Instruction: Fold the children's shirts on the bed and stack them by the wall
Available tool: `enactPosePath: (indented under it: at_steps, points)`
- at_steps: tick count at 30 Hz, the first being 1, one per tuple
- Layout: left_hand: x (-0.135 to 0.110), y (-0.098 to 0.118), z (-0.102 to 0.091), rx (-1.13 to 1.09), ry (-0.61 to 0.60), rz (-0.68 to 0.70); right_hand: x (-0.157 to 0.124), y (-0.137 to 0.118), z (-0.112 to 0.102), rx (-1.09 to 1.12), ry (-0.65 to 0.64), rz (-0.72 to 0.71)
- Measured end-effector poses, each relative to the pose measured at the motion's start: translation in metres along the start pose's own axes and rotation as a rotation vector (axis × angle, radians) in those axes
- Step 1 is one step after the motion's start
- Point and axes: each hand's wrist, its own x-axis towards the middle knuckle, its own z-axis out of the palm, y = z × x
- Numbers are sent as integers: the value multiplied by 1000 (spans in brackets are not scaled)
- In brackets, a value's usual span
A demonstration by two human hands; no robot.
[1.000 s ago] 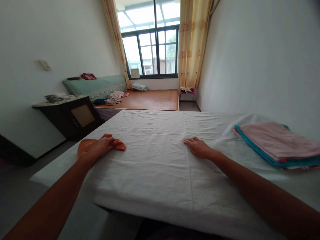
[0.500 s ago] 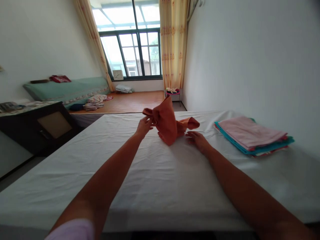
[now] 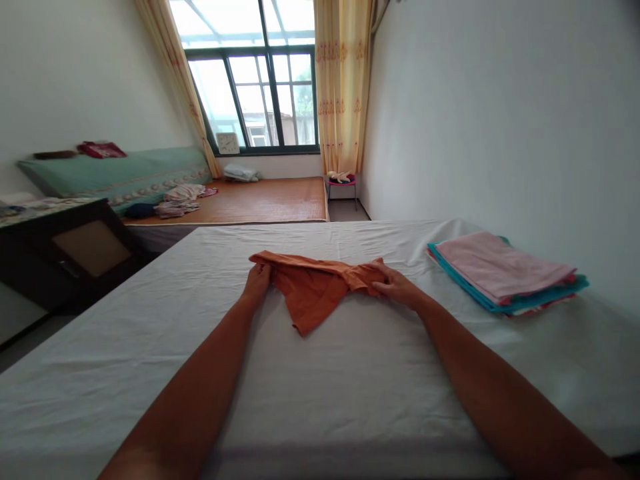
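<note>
An orange cloth (image 3: 315, 293), perhaps a small garment, stretches between my two hands above the white-sheeted table or bed (image 3: 320, 387). Its upper edge runs nearly straight across, and a pointed flap hangs toward me. My left hand (image 3: 259, 280) is closed on the cloth's left end, the fingers partly hidden behind it. At the right end, my right hand (image 3: 395, 285) pinches a bunched part of the cloth between thumb and fingers.
To the right lies a stack of folded cloths (image 3: 505, 270), pink on top with turquoise below. A dark cabinet (image 3: 75, 253) stands at the left. Beyond are a bed with a brown mat (image 3: 270, 200), a small pink stool (image 3: 343, 181) and a window (image 3: 255, 100).
The orange cloth has come down and been spread out sideways. My left hand has moved left and lower with its end; my right hand has taken hold of the other end.
</note>
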Motion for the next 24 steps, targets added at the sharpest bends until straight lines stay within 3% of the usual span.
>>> enactPosePath:
  at_steps: [3,5,8,11,14,17,19,21,24]
  points:
    - [1,8,1,-191,-4,-50,-12,-8,-18,91,-193,40]
    - [1,16,2,-326,-62,-72,-19,-16,-27,178,-180,5]
    - [2,28,5,-448,-138,-111,-17,-28,-29,181,41,-172]
    - [4,30,3,-506,-75,-34,-3,-35,-22,25,286,-333]
    - [8,19,-5,-464,-37,-22,8,-25,-19,-152,385,-385]
    - [9,7,-13,-299,76,-68,11,-1,-16,-275,238,-278]
    - [7,6,-14,-185,82,-36,11,16,-11,-396,107,-212]
    - [-1,11,-11,-73,-69,17,14,28,-3,-534,86,-207]
    - [-19,24,0,183,-488,86,23,34,7,-497,187,-239]
